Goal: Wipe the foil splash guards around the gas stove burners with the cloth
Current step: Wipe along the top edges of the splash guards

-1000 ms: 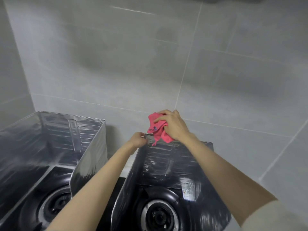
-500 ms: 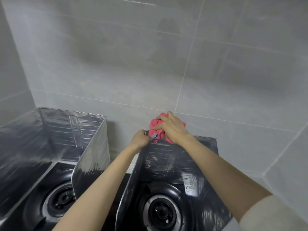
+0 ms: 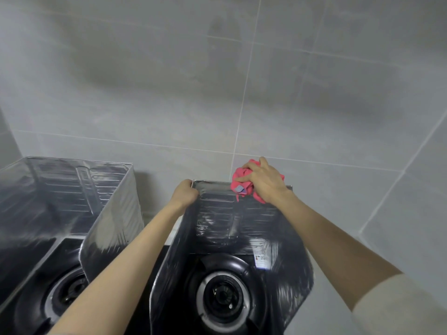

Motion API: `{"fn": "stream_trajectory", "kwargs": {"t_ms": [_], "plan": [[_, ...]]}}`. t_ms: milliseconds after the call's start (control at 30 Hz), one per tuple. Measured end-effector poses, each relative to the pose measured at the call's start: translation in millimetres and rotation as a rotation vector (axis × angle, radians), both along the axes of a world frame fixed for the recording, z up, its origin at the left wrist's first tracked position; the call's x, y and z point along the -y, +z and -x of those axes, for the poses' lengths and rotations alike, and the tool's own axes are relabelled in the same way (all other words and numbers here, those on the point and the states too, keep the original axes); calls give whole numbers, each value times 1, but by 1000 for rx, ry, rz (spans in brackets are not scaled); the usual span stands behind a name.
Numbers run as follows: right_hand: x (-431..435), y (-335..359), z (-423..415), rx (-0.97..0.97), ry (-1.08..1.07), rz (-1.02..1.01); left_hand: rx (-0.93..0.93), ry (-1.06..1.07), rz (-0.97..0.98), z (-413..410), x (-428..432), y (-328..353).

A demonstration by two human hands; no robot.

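Observation:
Two shiny foil splash guards stand around the burners. The right guard (image 3: pixel 217 218) wraps the right burner (image 3: pixel 223 298); the left guard (image 3: pixel 72 194) wraps the left burner (image 3: pixel 67 293). My left hand (image 3: pixel 185 193) grips the top left corner of the right guard. My right hand (image 3: pixel 264 181) holds a bunched pink cloth (image 3: pixel 238 182) against the top edge of that guard's back panel, toward its right end. Part of the cloth hangs over the inner face.
Grey tiled wall (image 3: pixel 217 93) rises right behind both guards, and a side wall (image 3: pixel 411 226) closes in on the right. A small white label (image 3: pixel 261 261) sticks to the right guard's inner face. The black stove top (image 3: pixel 159 257) shows between the guards.
My right hand has slid the pink cloth rightward along the top edge of the right guard. My left hand has kept its grip on the left corner.

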State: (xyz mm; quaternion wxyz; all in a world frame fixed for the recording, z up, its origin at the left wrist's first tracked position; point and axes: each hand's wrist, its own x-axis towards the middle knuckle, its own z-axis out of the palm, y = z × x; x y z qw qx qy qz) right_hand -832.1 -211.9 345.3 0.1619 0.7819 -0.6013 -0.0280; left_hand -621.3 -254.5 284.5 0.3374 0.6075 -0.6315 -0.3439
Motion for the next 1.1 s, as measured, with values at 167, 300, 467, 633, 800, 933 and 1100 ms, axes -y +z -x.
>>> {"fn": "stream_trajectory", "kwargs": {"t_ms": [167, 300, 467, 633, 800, 933, 1100], "plan": [[-6, -2, 20, 10, -71, 14, -3, -2, -2, 0, 4, -3], [-7, -4, 33, 60, -134, 28, -8, 6, -3, -2, 8, -7], [-10, -8, 53, 135, -270, 51, 5, 11, 0, -4, 7, -6], [-7, -4, 44, 375, -316, 92, -32, 17, 5, -3, 5, -6], [-4, 6, 13, 468, -212, 130, -56, 5, 8, -6, 3, -5], [-1, 2, -12, 466, -131, 96, -62, 10, -6, -6, 2, -5], [-2, -14, 0, 409, -161, 62, -30, 27, -18, -7, 3, -3]]}}
